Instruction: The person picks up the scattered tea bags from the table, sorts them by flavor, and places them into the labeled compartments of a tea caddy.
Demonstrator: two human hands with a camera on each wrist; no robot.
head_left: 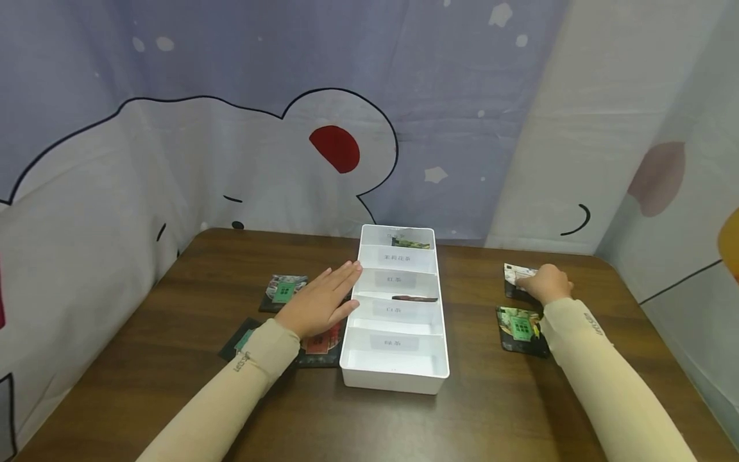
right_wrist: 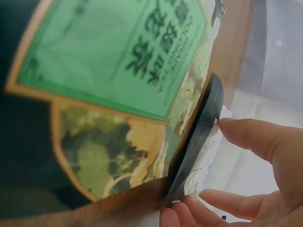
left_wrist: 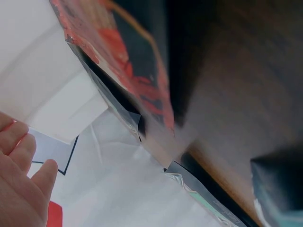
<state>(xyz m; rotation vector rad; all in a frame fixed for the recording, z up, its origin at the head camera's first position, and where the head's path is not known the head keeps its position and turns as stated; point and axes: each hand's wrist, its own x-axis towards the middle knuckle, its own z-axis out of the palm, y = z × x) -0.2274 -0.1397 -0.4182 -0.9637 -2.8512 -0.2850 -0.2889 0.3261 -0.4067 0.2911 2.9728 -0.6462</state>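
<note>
A white divided tray (head_left: 352, 359) stands in the middle of the brown table. My left hand (head_left: 323, 298) lies flat with straight fingers just left of it, fingertips by the tray's rim, above a red tea packet (head_left: 324, 344). The left wrist view shows that red packet (left_wrist: 137, 71), the tray wall (left_wrist: 42, 80) and my left hand's fingers (left_wrist: 23, 161) close up. At the far right, my right hand (head_left: 545, 282) curls over a pale tea packet (head_left: 512, 274). In the right wrist view my thumb (right_wrist: 255, 137) and fingers pinch that packet's edge (right_wrist: 201, 137).
A green-labelled packet (head_left: 519, 328) lies just in front of my right hand, filling the right wrist view (right_wrist: 109, 94). Two more packets (head_left: 283, 290) (head_left: 242, 340) lie left of the tray. Packets sit in the tray's far compartment (head_left: 411, 243) and third compartment (head_left: 414, 298). Curtains close in the table.
</note>
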